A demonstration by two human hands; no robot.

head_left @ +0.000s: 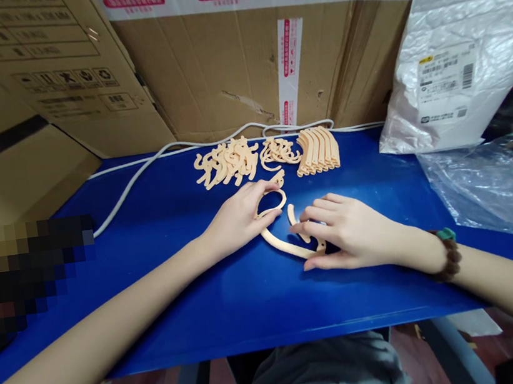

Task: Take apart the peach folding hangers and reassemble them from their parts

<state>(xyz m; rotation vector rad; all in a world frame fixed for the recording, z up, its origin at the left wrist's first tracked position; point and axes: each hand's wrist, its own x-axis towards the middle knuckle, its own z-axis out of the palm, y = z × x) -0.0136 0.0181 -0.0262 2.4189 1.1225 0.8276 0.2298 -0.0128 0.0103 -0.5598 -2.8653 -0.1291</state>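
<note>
My left hand (241,216) pinches a thin peach-coloured curved plastic piece (273,205) between thumb and fingers, just above the blue table top (178,278). My right hand (344,231) lies over a longer peach curved strip (285,245), fingers bent and pressing it onto the table, with a short upright peach part (291,214) at the fingertips. The two pieces meet between my hands. Behind them lie a loose heap of peach parts (226,161), a small tangle of thin ones (277,151) and a neat stacked row (319,149).
Large cardboard boxes (230,63) wall off the back and left. A white cable (140,169) runs along the table's rear. A grey plastic parcel with a label (443,66) and a clear plastic bag (496,185) sit at the right.
</note>
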